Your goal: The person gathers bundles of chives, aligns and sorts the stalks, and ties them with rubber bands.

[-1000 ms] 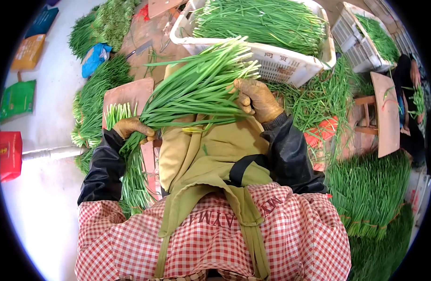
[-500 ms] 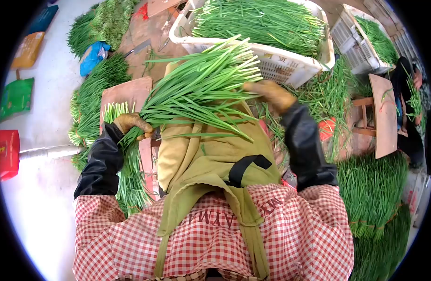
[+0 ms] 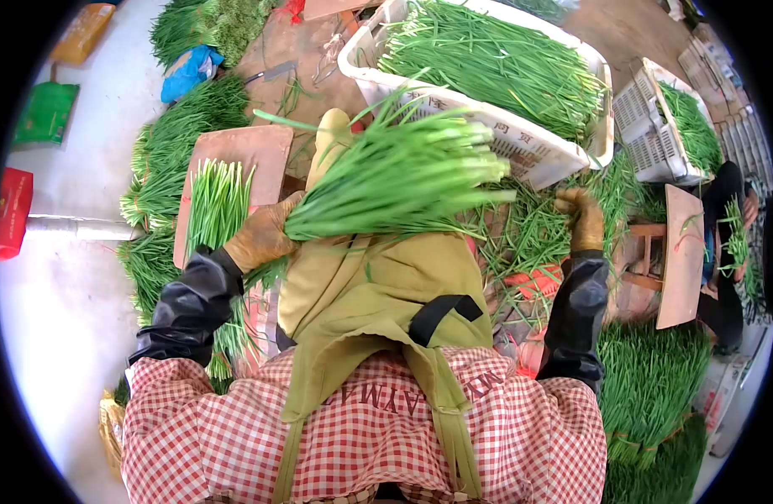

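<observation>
A thick bunch of garlic chives (image 3: 403,172) lies across my lap, blurred by motion, its pale cut ends pointing right. My left hand (image 3: 265,235), in a tan glove, is closed around the leafy end of this bunch. Off to the right of the stems, my gloved right hand (image 3: 581,220) is raised over loose scraps, clear of the bunch. Its fingers are curled in, and whatever they may hold is too small to make out. Beside my left hand, more chives (image 3: 218,202) rest on a small wooden board (image 3: 265,147).
A white crate (image 3: 554,168) full of chives stands ahead; another crate (image 3: 647,109) is behind it to the right. Loose chive scraps (image 3: 529,227) litter the floor. A knife (image 3: 273,72) lies ahead left. Tied bundles (image 3: 655,378) stand at right, near another person's hand (image 3: 749,206).
My right hand has moved away from the stem ends, to the right and slightly down. The bunch has swung slightly lower and right, and my left hand has shifted right, uncovering the chives on the board.
</observation>
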Tool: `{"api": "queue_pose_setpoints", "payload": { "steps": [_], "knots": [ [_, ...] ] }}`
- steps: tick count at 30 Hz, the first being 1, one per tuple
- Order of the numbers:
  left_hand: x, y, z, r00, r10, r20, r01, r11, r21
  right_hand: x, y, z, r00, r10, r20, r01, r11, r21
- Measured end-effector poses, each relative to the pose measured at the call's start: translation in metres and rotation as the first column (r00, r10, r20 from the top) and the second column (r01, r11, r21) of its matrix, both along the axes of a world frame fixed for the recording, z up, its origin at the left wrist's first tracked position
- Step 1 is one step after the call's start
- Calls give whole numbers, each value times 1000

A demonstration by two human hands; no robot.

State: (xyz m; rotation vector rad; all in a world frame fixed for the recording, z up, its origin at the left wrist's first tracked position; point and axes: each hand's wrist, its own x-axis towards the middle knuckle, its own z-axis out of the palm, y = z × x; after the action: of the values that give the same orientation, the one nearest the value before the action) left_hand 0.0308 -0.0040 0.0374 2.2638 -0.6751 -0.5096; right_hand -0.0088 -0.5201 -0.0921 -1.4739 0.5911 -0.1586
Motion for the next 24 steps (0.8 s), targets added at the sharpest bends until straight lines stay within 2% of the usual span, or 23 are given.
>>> {"api": "queue_pose_setpoints", "payload": {
  "steps": [1,2,3,4,6,7,8,9,11,12,13,14,15,16,17,18,20,21,23,24],
  "knots": [
    [-7,-7,4,973,-53,226,2,975,222,-3,19,51,977,-47,207,64,995,-75],
    [-13,-10,-1,974,-52,219,4,976,216,-1,51,101,908,-69,414,135,982,-134],
    [-14,-9,-8,927,-71,368,-27,967,253,-7,77,121,891,80,447,47,963,-265],
    [-23,-12,-13,862,-88,499,-62,959,276,-13,87,115,901,182,394,-37,937,-348],
    [-33,-11,-16,831,-103,547,-72,955,289,-25,108,103,883,378,279,-202,842,-501],
    [-33,-5,-20,765,-163,624,-77,937,339,-36,93,32,876,438,-203,-445,570,-691],
    [-37,-4,-23,688,-223,690,-96,915,391,-46,77,-38,667,392,-633,-724,139,-676],
    [-39,-4,-21,690,-224,688,-95,914,393,-51,78,-42,665,375,-646,-731,147,-667],
    [-46,-5,-21,710,-268,651,-71,892,446,-91,30,-91,583,282,-762,-786,434,-440],
    [-51,-3,-23,704,-273,656,-57,898,435,-109,17,-69,721,280,-634,-682,447,-578],
    [-53,1,-22,695,-307,650,-47,883,467,-111,12,-70,720,249,-648,-678,449,-581],
    [-21,-16,-35,699,-346,626,1,875,484,-93,-13,-73,701,188,-688,-682,458,-570],
    [-14,-27,-36,674,-345,653,19,892,451,-92,-36,-58,794,174,-583,-575,526,-626],
    [-19,-21,-29,705,-369,606,34,871,490,-86,-37,-57,853,202,-480,-495,603,-625],
    [-15,-26,-30,722,-377,581,51,866,498,-68,-28,-11,926,200,-319,-328,846,-420],
    [-11,-33,-34,706,-367,605,54,881,471,-51,-10,46,980,135,-147,-156,977,-145],
    [-13,-30,-36,717,-426,552,51,822,567,-41,9,74,990,135,-49,-135,991,-10],
    [-14,-32,-36,711,-413,570,66,845,530,-30,16,84,987,151,-53,-152,988,-22],
    [-12,-35,-36,710,-411,572,78,853,516,-9,32,95,973,230,14,-230,969,93],
    [-17,-31,-35,727,-400,558,79,856,511,8,59,94,946,316,72,-309,946,-96]
  ]
}}
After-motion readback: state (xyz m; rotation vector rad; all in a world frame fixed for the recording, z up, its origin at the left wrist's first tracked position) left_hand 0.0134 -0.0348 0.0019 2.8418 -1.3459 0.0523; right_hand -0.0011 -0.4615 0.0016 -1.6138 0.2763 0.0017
